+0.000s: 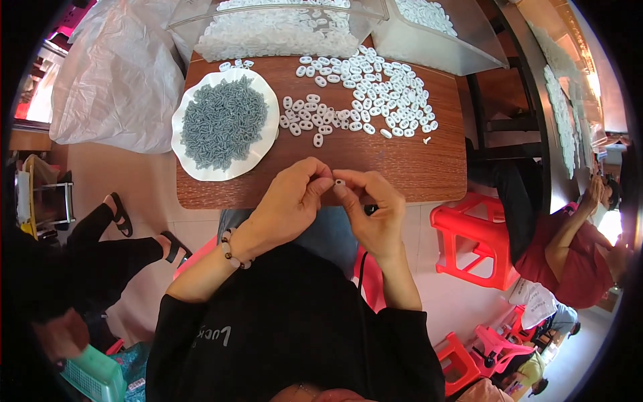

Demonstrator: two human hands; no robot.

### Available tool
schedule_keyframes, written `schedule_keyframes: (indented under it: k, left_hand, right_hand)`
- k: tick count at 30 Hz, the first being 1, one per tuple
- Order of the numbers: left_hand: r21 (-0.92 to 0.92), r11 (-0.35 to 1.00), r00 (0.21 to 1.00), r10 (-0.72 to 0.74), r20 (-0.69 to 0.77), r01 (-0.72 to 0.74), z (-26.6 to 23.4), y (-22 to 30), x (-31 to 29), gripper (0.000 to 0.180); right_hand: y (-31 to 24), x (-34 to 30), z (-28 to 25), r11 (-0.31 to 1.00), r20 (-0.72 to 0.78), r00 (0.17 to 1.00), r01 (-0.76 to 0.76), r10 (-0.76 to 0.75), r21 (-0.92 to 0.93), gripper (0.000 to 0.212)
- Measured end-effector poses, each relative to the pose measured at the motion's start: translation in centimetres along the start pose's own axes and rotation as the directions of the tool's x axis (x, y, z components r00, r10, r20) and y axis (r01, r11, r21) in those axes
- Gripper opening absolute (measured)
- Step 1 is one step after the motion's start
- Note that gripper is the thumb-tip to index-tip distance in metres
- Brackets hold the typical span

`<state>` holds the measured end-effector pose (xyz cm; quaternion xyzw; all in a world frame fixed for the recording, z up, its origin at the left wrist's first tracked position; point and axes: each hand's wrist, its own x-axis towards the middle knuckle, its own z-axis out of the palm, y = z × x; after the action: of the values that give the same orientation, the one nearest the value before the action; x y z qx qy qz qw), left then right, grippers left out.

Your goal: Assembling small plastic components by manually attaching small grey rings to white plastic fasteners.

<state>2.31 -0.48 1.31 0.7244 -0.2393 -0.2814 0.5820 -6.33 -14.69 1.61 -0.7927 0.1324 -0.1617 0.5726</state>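
Just past the table's near edge, my right hand (pixel 374 213) pinches a small white two-holed oval piece (pixel 340 182) between thumb and forefinger. My left hand (pixel 292 198) is closed right beside it, thumb against fingers; whatever it may hold is too small or hidden to make out. Ahead and to the left, a white scalloped plate (pixel 179 127) carries a heap of small grey screw-like parts (pixel 224 120). Many more white two-holed pieces (pixel 395 94) lie scattered over the brown wooden table (pixel 429 167), beyond my hands.
Clear plastic bins of white pieces stand at the far edge, one in the middle (pixel 278 30) and one at right (pixel 439 50). A large plastic bag (pixel 117 80) bulges at the left. Red stools (pixel 472 241) and a seated person (pixel 569 248) are at right; another person's legs show left.
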Motion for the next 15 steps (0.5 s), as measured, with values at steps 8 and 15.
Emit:
schedule_keyframes:
  k: [8,15]
  left_hand:
    - [-0.270,0.932,0.952,-0.174,0.251,0.241,-0.9,-0.4,-1.0,0.019]
    - [-0.532,0.799,0.959,-0.212,0.186,0.280,-0.5,-0.9,-2.1,0.019]
  right_hand:
    - [-0.5,-0.5,0.3,0.951,0.054,0.966,0.260,-0.254,-0.166,0.013]
    - [-0.6,-1.1,0.6,0.976,0.011,0.980,0.197,-0.197,-0.095,0.011]
